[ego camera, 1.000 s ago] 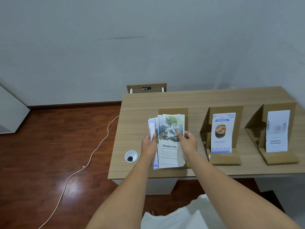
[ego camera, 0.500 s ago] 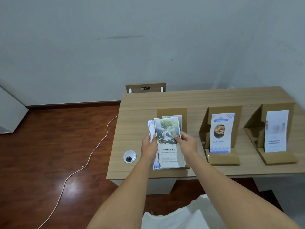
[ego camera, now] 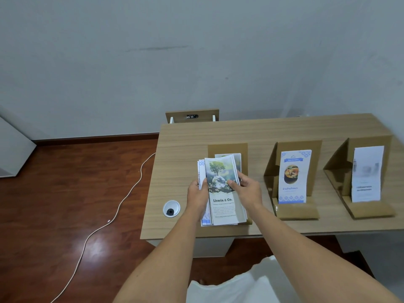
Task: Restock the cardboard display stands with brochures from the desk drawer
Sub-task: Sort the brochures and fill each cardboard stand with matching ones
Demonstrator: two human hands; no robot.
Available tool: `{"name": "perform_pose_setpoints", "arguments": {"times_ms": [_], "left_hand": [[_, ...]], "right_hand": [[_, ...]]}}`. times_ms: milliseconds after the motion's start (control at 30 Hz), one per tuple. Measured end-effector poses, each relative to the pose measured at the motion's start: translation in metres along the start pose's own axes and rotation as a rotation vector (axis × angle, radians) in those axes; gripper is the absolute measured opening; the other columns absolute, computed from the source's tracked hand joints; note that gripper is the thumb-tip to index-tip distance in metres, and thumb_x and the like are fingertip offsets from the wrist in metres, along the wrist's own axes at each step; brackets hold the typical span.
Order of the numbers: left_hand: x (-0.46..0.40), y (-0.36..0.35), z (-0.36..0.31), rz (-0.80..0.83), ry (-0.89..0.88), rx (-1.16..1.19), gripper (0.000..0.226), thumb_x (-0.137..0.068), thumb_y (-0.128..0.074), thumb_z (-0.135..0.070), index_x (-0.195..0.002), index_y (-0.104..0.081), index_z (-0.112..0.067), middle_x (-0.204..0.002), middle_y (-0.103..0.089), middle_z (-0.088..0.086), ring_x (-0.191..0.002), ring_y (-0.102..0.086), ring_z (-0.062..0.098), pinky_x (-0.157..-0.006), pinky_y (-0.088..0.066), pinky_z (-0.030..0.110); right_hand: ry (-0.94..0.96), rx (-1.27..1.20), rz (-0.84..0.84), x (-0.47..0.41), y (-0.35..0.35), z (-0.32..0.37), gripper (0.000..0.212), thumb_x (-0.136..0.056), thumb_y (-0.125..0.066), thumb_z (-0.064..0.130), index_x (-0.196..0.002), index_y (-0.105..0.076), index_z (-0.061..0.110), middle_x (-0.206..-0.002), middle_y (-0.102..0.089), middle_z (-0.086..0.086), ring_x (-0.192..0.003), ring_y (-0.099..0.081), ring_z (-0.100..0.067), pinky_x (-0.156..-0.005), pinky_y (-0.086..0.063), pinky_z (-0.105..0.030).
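My left hand [ego camera: 197, 196] holds a stack of brochures [ego camera: 224, 206] upright over the desk; the front one shows a tree and globe with "Liceria & Co." My right hand [ego camera: 248, 190] pinches the right side of the front brochures. Behind the stack stands the left cardboard stand [ego camera: 227, 148], with a tree brochure [ego camera: 237, 158] showing in it. The middle stand [ego camera: 297, 212] holds a blue-patterned food brochure [ego camera: 293, 178]. A pale white brochure [ego camera: 367, 174] leans in the right stand [ego camera: 369, 212].
The wooden desk [ego camera: 185, 147] has a round cable grommet [ego camera: 171, 208] near its front left. An open drawer front [ego camera: 192, 115] shows behind the desk's far edge. A white cable [ego camera: 122, 200] trails over the red wood floor. A white panel [ego camera: 13, 149] leans at far left.
The front tree brochure has slid down and left in the stack, uncovering another tree brochure in the left stand. My right hand has shifted slightly lower on the stack.
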State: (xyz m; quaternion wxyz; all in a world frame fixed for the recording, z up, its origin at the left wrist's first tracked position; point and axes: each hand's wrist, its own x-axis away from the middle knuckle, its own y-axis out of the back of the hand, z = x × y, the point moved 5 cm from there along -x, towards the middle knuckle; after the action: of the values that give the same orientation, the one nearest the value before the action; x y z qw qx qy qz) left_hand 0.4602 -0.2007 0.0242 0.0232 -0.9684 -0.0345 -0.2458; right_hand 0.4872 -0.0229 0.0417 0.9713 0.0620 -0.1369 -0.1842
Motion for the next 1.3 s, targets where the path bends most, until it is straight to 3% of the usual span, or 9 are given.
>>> {"name": "perform_pose_setpoints", "arguments": {"times_ms": [133,267,433,633,700,833,933,1133,1300], "left_hand": [[-0.001,0.001,0.002,-0.034,-0.020,-0.041,0.014,-0.106,-0.056,-0.031,-0.098,-0.063,-0.023,-0.104,-0.078,0.008,-0.095,-0.076,0.027,-0.089,-0.063,0.049],[-0.001,0.002,0.003,-0.048,-0.042,-0.071,0.016,-0.104,-0.057,-0.035,-0.097,-0.064,-0.023,-0.102,-0.078,0.006,-0.096,-0.076,0.027,-0.090,-0.062,0.052],[0.000,0.002,0.002,-0.049,-0.043,-0.044,0.016,-0.104,-0.057,-0.034,-0.100,-0.065,-0.021,-0.104,-0.078,0.006,-0.097,-0.076,0.026,-0.092,-0.061,0.054],[-0.001,0.004,0.002,-0.068,-0.040,-0.047,0.014,-0.105,-0.057,-0.033,-0.098,-0.063,-0.022,-0.104,-0.077,0.005,-0.098,-0.075,0.025,-0.093,-0.061,0.051],[-0.002,0.005,0.004,-0.071,-0.049,-0.049,0.014,-0.105,-0.056,-0.033,-0.099,-0.063,-0.022,-0.105,-0.077,0.004,-0.099,-0.075,0.025,-0.093,-0.060,0.051],[-0.001,0.008,0.006,-0.083,-0.044,-0.039,0.012,-0.105,-0.055,-0.030,-0.101,-0.063,-0.022,-0.105,-0.076,0.006,-0.099,-0.075,0.027,-0.093,-0.061,0.050],[0.000,0.009,0.007,-0.081,-0.029,-0.023,0.015,-0.106,-0.055,-0.029,-0.103,-0.064,-0.017,-0.108,-0.076,0.011,-0.099,-0.075,0.029,-0.092,-0.061,0.050],[0.001,0.010,0.006,-0.080,-0.019,-0.038,0.018,-0.105,-0.056,-0.033,-0.105,-0.063,-0.017,-0.105,-0.077,0.008,-0.098,-0.075,0.029,-0.091,-0.061,0.052],[-0.002,0.012,0.008,-0.041,0.009,-0.011,0.016,-0.103,-0.057,-0.034,-0.103,-0.065,-0.021,-0.108,-0.077,0.008,-0.102,-0.075,0.032,-0.095,-0.059,0.057]], "right_hand": [[-0.013,0.064,-0.051,0.000,-0.002,-0.006,0.043,-0.089,-0.077,0.020,-0.130,-0.067,0.024,-0.105,-0.076,-0.003,-0.092,-0.075,-0.020,-0.074,-0.064,-0.039],[-0.036,0.086,-0.120,0.002,-0.002,-0.005,0.031,-0.089,-0.077,0.020,-0.117,-0.067,0.015,-0.100,-0.074,-0.006,-0.083,-0.073,-0.016,-0.057,-0.054,-0.022],[-0.014,0.104,-0.172,0.005,-0.005,-0.002,0.027,-0.089,-0.077,0.024,-0.114,-0.069,0.015,-0.104,-0.072,-0.003,-0.094,-0.070,-0.017,-0.065,-0.055,-0.024],[0.046,0.140,-0.211,0.011,-0.004,0.006,0.020,-0.093,-0.073,0.024,-0.111,-0.070,0.017,-0.099,-0.070,0.002,-0.081,-0.066,-0.003,-0.053,-0.047,-0.011],[0.061,0.124,-0.213,0.010,-0.004,0.006,0.018,-0.092,-0.074,0.025,-0.107,-0.072,0.015,-0.100,-0.071,0.001,-0.084,-0.068,-0.006,-0.060,-0.052,-0.013],[0.038,0.095,-0.211,0.004,-0.002,0.003,0.016,-0.091,-0.074,0.028,-0.099,-0.078,0.014,-0.100,-0.069,-0.006,-0.091,-0.068,-0.019,-0.082,-0.058,-0.033],[0.011,0.007,-0.168,0.005,0.001,0.002,0.012,-0.093,-0.072,0.026,-0.096,-0.077,0.016,-0.095,-0.075,-0.004,-0.088,-0.071,-0.019,-0.075,-0.056,-0.027],[-0.028,-0.084,-0.092,0.005,0.002,0.001,0.013,-0.092,-0.073,0.022,-0.099,-0.078,0.012,-0.092,-0.079,-0.003,-0.088,-0.074,-0.021,-0.079,-0.061,-0.037],[-0.053,-0.094,-0.109,0.001,0.007,-0.007,0.012,-0.092,-0.074,0.020,-0.099,-0.079,0.012,-0.093,-0.078,-0.002,-0.089,-0.072,-0.020,-0.075,-0.056,-0.028]]}}
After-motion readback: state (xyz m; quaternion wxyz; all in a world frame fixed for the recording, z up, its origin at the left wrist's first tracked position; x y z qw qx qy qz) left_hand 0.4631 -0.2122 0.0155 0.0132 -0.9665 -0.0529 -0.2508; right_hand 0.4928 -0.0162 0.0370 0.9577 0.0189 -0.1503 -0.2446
